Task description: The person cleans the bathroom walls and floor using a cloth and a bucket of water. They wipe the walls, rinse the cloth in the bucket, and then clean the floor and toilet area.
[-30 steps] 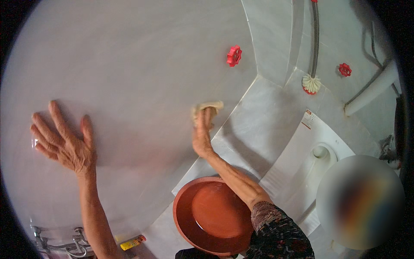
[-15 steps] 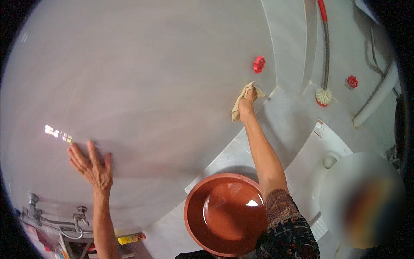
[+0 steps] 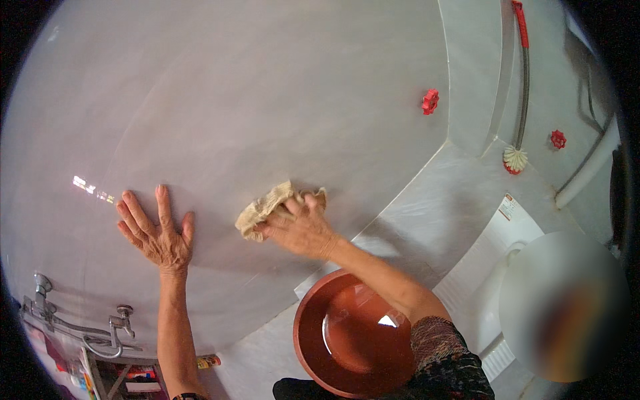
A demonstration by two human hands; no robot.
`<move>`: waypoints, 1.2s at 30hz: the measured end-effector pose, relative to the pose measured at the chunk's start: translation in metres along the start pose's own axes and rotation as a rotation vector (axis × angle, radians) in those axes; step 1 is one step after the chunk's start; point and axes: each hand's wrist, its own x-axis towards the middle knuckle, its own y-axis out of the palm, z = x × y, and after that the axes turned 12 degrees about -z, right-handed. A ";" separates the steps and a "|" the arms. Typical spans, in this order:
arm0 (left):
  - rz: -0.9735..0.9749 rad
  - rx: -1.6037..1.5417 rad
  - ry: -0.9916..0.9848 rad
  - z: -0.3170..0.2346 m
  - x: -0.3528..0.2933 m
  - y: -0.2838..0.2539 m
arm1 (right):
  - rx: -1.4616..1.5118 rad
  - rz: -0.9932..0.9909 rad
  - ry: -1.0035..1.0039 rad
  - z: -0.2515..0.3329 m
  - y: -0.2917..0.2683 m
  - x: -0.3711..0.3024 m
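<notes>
A glossy grey wall [image 3: 267, 87] fills most of the view. Pressed to it is a beige cloth [image 3: 270, 208], bunched under my right hand [image 3: 303, 228], whose fingers bend over the fabric. My left hand [image 3: 160, 237] lies flat against the same wall with fingers spread, to the left of the cloth, holding nothing. Below my right forearm stands a reddish-brown basin [image 3: 310, 347] with water in it; light glints off the surface. The forearm and sleeve cover part of its right rim.
Red valve handles [image 3: 430, 101] stick out at upper right, near a toilet brush [image 3: 515, 159] with a red handle. A white squat toilet [image 3: 477, 280] is set in the floor at right. Metal taps [image 3: 121, 320] and a shelf rack [image 3: 127, 380] stand lower left. A blurred round shape [image 3: 563, 307] covers the lower right.
My right hand has swept the cloth left and down across the wall, away from the corner by the red valve. My left hand has shifted slightly right and up, still flat.
</notes>
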 end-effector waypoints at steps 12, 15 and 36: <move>0.015 -0.064 -0.003 0.006 -0.003 -0.004 | -0.279 -0.550 0.509 -0.057 0.021 0.069; -0.070 -0.260 -0.016 0.011 -0.005 -0.004 | -0.313 -0.439 0.286 0.010 0.044 0.076; -0.031 -0.169 0.110 0.009 0.003 -0.009 | -0.428 -0.386 1.422 -0.139 0.044 -0.145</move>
